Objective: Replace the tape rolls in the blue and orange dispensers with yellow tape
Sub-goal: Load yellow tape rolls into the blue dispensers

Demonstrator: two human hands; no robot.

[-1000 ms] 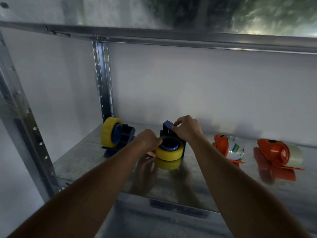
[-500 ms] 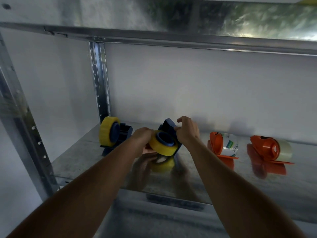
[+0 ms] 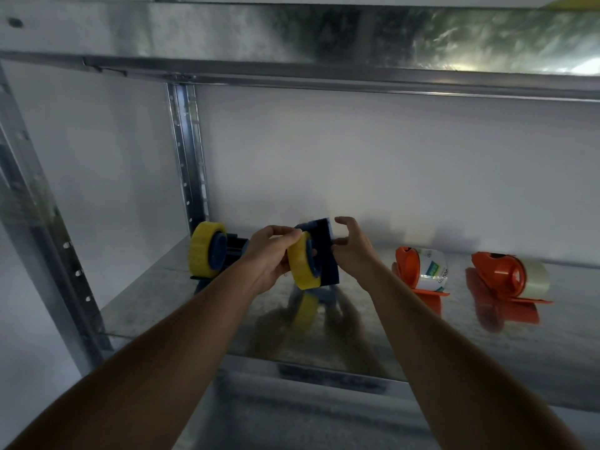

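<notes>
- Both bare forearms reach forward and up from the lower corners, converging toward the middle.
- The left hand (image 3: 271, 254) is curled in a closed grip, thumb on top and fingers wrapped beneath, palm turned inward toward the other hand.
- The right hand (image 3: 352, 251) sits just beside that grip, on its right; its fingers are spread and arched, thumb tip pressing inward, index finger lifted clear above.
- Both wrists are nearly straight.
</notes>
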